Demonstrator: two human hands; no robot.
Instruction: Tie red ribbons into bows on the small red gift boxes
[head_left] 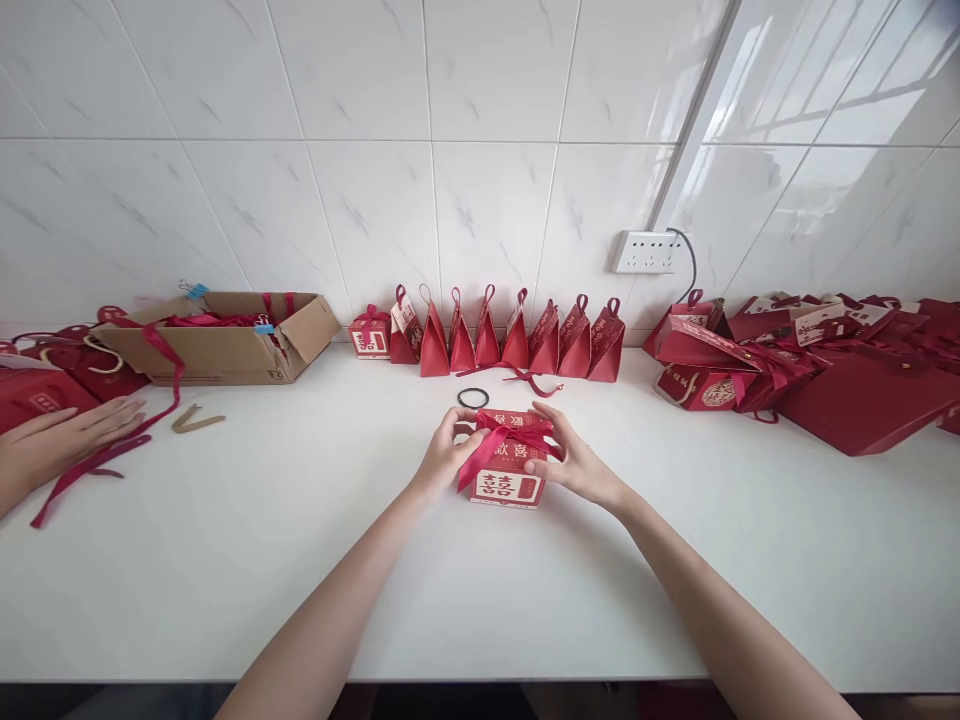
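A small red gift box (507,485) with white characters on its front stands on the white table (480,590) before me. A red ribbon (501,440) is tied over its top. My left hand (444,455) pinches the ribbon at the box's left side. My right hand (564,452) grips the ribbon and the box's top on the right. A black hair band (473,398) lies just behind the box.
A row of folded red boxes (510,340) and a tied box (370,335) stand against the tiled wall. A cardboard carton (225,340) with ribbons sits at the left. Red bags (810,360) are piled at the right. Another person's hand (64,435) rests at the left edge.
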